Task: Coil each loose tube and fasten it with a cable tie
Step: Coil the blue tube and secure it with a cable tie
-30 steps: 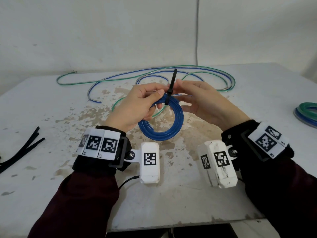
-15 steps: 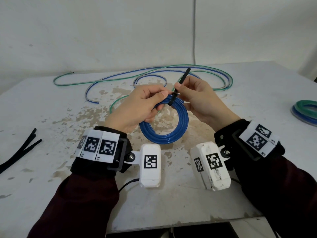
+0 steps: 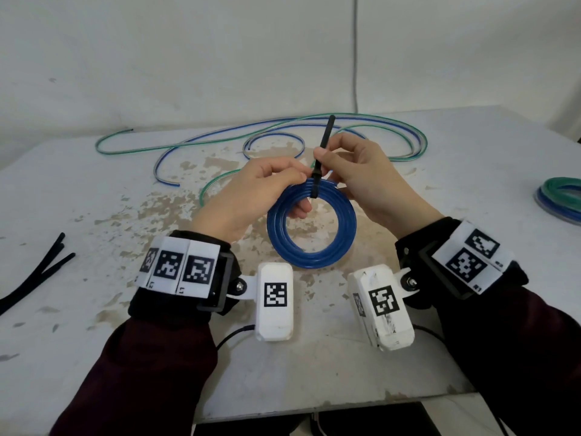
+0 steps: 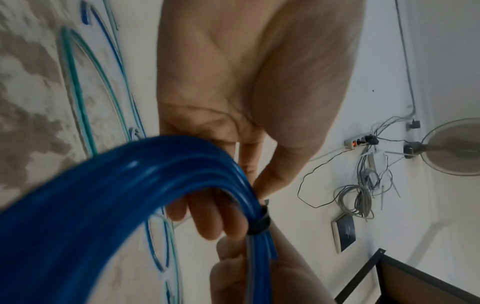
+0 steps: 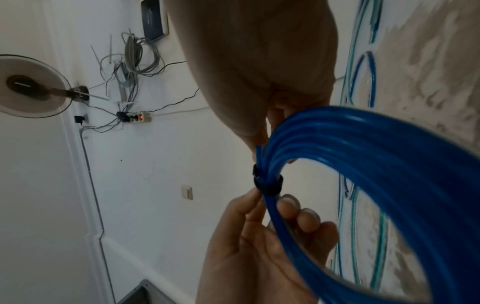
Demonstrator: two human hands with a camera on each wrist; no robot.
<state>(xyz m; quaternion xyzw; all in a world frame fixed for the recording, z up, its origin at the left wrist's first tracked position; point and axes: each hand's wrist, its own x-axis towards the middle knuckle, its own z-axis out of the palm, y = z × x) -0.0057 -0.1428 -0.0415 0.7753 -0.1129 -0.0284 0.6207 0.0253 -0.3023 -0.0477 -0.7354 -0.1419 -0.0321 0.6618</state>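
Observation:
A coiled blue tube (image 3: pixel 311 229) (image 4: pixel 109 197) (image 5: pixel 369 164) hangs upright above the table's middle. A black cable tie (image 3: pixel 320 152) (image 4: pixel 258 225) (image 5: pixel 267 184) is looped tight round the top of the coil, its free tail pointing up. My left hand (image 3: pixel 251 196) pinches the coil just left of the tie, fingers through the ring. My right hand (image 3: pixel 361 171) pinches the tie's tail between thumb and forefinger. Loose green and blue tubes (image 3: pixel 283 133) sprawl across the far half of the table.
A few spare black cable ties (image 3: pixel 37 275) lie at the table's left edge. A finished green and blue coil (image 3: pixel 561 196) sits at the right edge. The stained white table (image 3: pixel 314 372) ends close to my body, with a wall behind it.
The tie's tail has swung from leaning right to nearly upright, and my right hand has risen along it. The coil has shifted a little right and hangs lower under the hands.

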